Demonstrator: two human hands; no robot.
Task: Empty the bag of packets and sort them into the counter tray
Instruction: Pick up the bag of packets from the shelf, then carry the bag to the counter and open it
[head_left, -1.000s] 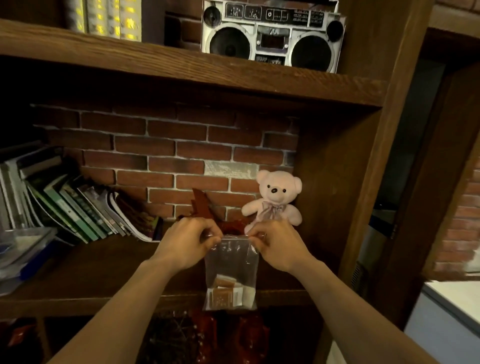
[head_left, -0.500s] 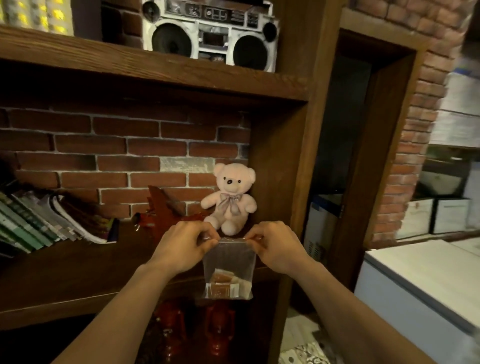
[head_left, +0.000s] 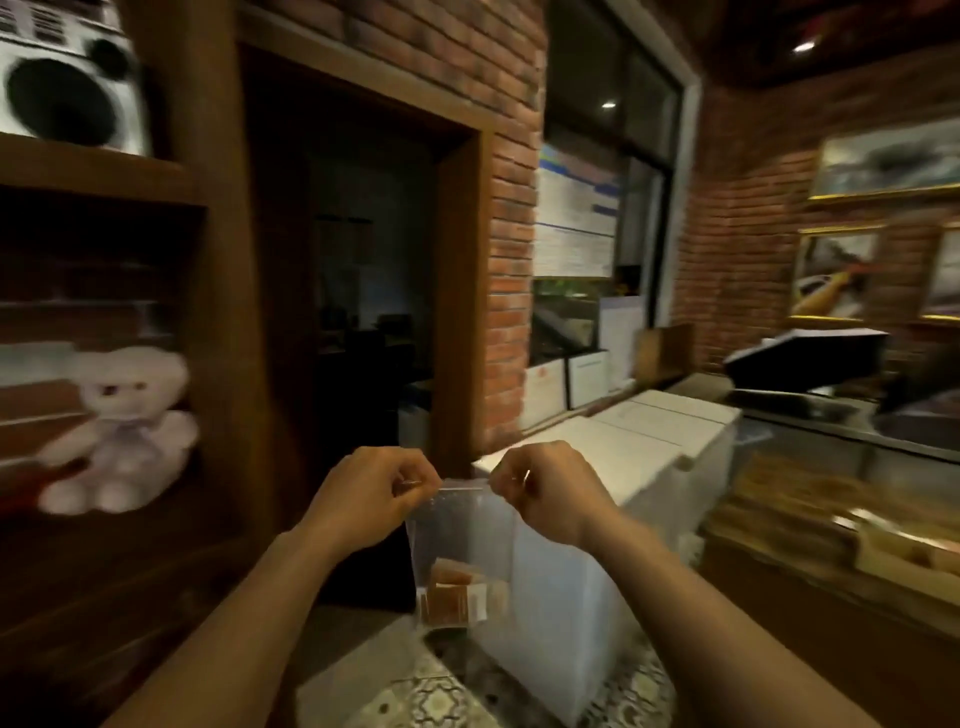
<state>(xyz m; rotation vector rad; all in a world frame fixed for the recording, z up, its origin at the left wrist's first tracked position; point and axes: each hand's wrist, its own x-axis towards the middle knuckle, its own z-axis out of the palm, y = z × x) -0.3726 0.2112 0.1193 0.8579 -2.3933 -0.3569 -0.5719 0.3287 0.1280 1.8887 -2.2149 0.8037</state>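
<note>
A small clear zip bag (head_left: 460, 525) hangs in front of me at chest height. My left hand (head_left: 371, 493) pinches its top left corner and my right hand (head_left: 540, 488) pinches its top right corner. Several brown and white packets (head_left: 457, 597) lie in the bottom of the bag. The bag's top edge is stretched flat between my fingers; I cannot tell whether its seal is closed. A wooden tray (head_left: 883, 551) with compartments shows blurred on the counter at the right.
A white chest freezer (head_left: 649, 447) stands just behind the bag. A dark doorway (head_left: 363, 312) lies ahead left. The wooden shelf with a pink teddy bear (head_left: 122, 431) and a boombox (head_left: 62, 93) is at the left. A wooden counter (head_left: 831, 613) runs along the right.
My view has swung right, away from the shelf toward the freezer and counter. Both hands keep the same hold on the bag's top corners.
</note>
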